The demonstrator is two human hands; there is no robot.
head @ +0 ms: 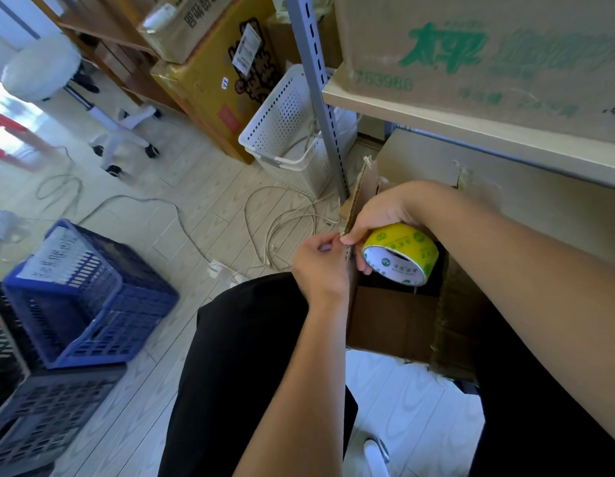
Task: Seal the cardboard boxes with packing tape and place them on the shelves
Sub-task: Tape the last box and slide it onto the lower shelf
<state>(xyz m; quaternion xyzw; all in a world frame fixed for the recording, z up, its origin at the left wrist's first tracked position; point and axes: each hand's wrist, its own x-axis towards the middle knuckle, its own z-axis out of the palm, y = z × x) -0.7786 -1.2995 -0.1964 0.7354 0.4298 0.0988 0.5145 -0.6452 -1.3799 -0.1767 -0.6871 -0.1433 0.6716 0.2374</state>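
Evidently to free a tape end for sealing, the right hand grips the yellow tape roll over the open cardboard box on the lap, while the left hand pinches at its upright flap.

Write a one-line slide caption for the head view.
Right hand holds yellow tape roll while left hand pinches open cardboard box's flap edge.

— What are the hands doing?
— The right hand grips a yellow roll of packing tape over an open brown cardboard box. The left hand pinches at the box's upright flap edge.
— Around them?
— A blue slotted plastic crate and a white perforated basket on the pale floor.
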